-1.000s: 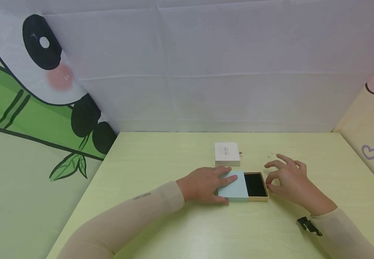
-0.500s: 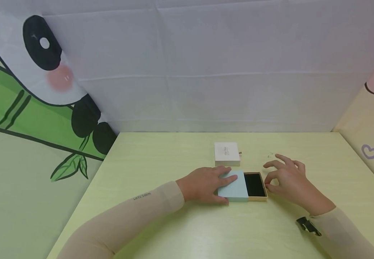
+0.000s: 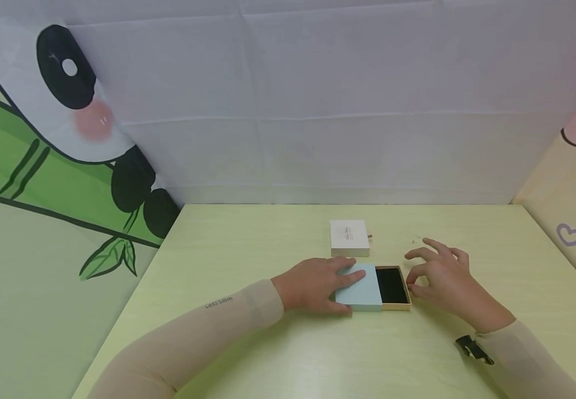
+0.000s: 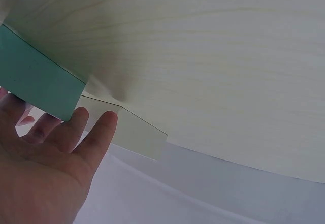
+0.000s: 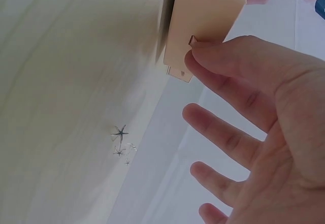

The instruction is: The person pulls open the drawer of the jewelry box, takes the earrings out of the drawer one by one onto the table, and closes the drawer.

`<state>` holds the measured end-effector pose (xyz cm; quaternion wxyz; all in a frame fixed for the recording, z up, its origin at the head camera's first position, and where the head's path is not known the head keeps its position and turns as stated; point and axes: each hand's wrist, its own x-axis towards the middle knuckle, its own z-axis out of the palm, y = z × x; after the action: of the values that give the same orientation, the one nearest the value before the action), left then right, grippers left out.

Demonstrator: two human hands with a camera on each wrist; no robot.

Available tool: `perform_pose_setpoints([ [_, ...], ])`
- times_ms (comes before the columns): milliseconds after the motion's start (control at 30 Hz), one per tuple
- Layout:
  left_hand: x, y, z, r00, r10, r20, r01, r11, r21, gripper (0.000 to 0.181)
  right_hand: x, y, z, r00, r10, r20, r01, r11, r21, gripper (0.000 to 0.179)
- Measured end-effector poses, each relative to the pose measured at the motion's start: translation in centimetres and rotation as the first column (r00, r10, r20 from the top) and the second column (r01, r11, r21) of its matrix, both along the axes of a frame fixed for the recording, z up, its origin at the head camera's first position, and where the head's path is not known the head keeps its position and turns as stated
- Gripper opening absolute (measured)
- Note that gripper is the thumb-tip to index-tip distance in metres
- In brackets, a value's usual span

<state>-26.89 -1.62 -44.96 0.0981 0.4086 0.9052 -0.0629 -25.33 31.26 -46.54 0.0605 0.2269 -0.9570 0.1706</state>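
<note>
A light blue drawer box (image 3: 360,296) lies on the table, its black-lined inner tray (image 3: 392,285) partly out to the right. My left hand (image 3: 315,285) holds the blue sleeve from the left, thumb at the near edge, other fingers spread over the top and far edge. In the left wrist view the sleeve's teal end (image 4: 40,76) shows above the fingers. My right hand (image 3: 439,282) pinches a small pull tab (image 5: 192,41) on the tray's end (image 5: 205,16) between thumb and index finger. Its other fingers are spread apart.
Behind the blue box stands a white box (image 3: 349,238) with print on its lid and a small tab at its right. Small star-shaped pieces (image 5: 120,133) lie on the table (image 3: 248,238) beyond the right hand. A white cloth (image 3: 317,111) hangs at the back.
The tray has slid slightly left into the blue sleeve, and my right hand has moved left with it. The left hand has stayed in place.
</note>
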Motion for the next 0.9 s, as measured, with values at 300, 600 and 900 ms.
perform_pose_setpoints([
  [300, -0.2, 0.2, 0.0, 1.000, 0.008, 0.000, -0.008, 1.000, 0.001, 0.087, -0.4, 0.1, 0.0, 1.000, 0.016, -0.011, -0.016, 1.000, -0.009, 0.034],
  [600, -0.4, 0.3, 0.0, 1.000, 0.009, -0.005, -0.009, 1.000, -0.003, 0.087, -0.7, 0.0, 0.0, 1.000, 0.015, -0.017, -0.015, 1.000, 0.003, 0.033],
  [900, -0.6, 0.4, 0.0, 1.000, 0.011, -0.011, -0.011, 1.000, -0.004, 0.088, -1.1, 0.0, 0.0, 0.999, 0.026, -0.026, -0.026, 1.000, 0.002, 0.032],
])
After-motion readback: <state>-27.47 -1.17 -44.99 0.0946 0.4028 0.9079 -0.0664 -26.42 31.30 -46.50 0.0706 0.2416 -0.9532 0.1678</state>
